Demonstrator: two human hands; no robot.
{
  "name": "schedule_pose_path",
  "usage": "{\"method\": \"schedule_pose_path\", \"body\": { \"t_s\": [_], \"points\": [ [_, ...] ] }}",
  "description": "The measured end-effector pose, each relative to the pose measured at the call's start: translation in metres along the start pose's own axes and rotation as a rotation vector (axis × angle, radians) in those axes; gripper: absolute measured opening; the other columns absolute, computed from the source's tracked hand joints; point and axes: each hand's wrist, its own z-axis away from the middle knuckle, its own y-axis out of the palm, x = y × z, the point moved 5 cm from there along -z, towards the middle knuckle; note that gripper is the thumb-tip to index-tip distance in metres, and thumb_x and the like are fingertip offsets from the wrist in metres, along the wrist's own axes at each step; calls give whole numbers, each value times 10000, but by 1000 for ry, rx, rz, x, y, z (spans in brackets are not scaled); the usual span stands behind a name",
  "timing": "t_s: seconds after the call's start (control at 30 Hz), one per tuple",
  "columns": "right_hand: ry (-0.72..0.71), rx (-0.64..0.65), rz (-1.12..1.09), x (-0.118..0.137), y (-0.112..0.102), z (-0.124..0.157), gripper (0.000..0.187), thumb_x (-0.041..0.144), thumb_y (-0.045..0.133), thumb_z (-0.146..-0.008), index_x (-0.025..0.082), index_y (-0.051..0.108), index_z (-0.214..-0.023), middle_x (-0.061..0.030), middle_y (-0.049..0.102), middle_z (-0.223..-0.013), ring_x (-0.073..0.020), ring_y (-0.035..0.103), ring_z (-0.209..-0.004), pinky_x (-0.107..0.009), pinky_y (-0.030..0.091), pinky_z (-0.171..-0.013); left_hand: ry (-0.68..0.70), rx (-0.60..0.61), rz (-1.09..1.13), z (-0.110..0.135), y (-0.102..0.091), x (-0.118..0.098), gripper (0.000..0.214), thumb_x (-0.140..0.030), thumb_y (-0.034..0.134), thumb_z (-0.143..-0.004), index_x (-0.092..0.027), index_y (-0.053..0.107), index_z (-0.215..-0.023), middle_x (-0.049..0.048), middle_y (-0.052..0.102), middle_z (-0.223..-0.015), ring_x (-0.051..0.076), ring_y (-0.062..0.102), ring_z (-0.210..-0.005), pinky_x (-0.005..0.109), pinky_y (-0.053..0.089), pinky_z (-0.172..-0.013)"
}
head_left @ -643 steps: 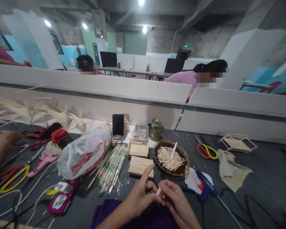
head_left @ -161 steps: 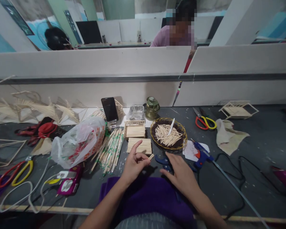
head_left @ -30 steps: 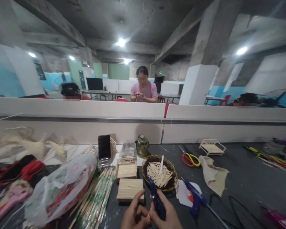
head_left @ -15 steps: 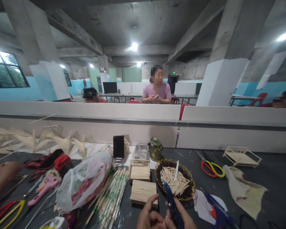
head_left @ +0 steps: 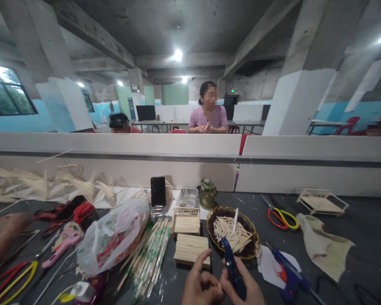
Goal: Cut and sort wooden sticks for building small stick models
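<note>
My right hand (head_left: 246, 281) is closed around a dark blue hand tool (head_left: 231, 264), whose narrow end points up and away from me. Beside it, my left hand (head_left: 200, 283) has its thumb and fingertips pinched together close to the tool. Something small and pale may be between those fingertips, but I cannot make it out. Just beyond my left hand lies a neat stack of light wooden sticks (head_left: 192, 246). Past the tool, a brown wicker basket (head_left: 258, 241) with a yellow rim holds short cut sticks (head_left: 230, 231) and a white-handled implement (head_left: 235, 218).
A blue glue gun (head_left: 290, 275) rests on white paper at right, near a stained cloth (head_left: 325, 250), scissors (head_left: 282, 218) and a small stick-built bench (head_left: 322, 202). Leftward are wrapped sticks (head_left: 152, 258), a plastic bag (head_left: 114, 241) and another person's hand (head_left: 14, 224).
The view has tilted slightly down. My hands stay close together, and the blue tool has turned a little more upright. The other person's hand at left has moved slightly.
</note>
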Motion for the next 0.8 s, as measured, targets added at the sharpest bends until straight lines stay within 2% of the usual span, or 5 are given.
{"method": "schedule_pose_path", "body": {
  "t_s": [0.07, 0.2, 0.3, 0.47, 0.8],
  "points": [
    [-61, 48, 117, 10, -10, -2, 379, 408, 540, -848, 189, 589, -1153, -68, 734, -917, -209, 710, -846, -248, 557, -742, 0, -11, -25, 0, 5, -19, 966, -327, 864, -608, -172, 378, -1429, 17, 688, -652, 131, 602, -560, 224, 447, -563],
    [-277, -7, 421, 43, -34, -2, 464, 172, 488, -798, 189, 513, -1261, -110, 640, -1184, -253, 603, -1114, -393, 494, -944, 60, -99, -64, -1, 10, -60, 957, -285, 829, -656, -156, 327, -1460, 15, 697, -658, 117, 586, -569, 214, 450, -582],
    [-402, 29, 568, 67, -39, -1, 477, 120, 503, -762, 193, 529, -1233, -111, 622, -1122, -277, 581, -1061, -447, 472, -927, 97, -121, -99, -1, 14, -76, 996, -244, 806, -692, -192, 231, -1503, 15, 720, -710, 125, 621, -632, 221, 480, -646],
    [-476, 68, 678, 81, -35, -1, 518, 116, 530, -756, 140, 498, -1273, -143, 589, -1086, -297, 543, -1012, -455, 451, -886, 104, -74, -93, 1, 19, -79, 1031, -221, 786, -724, -206, 136, -1525, 3, 723, -706, 124, 634, -639, 220, 492, -666],
    [-422, 122, 665, 78, -32, -4, 462, 105, 503, -793, 147, 515, -1252, -122, 598, -1030, -266, 543, -956, -406, 444, -845, 70, -66, -164, -2, 24, -81, 981, -186, 759, -744, -185, 162, -1522, -32, 696, -666, 94, 599, -593, 198, 463, -643]
  ]
}}
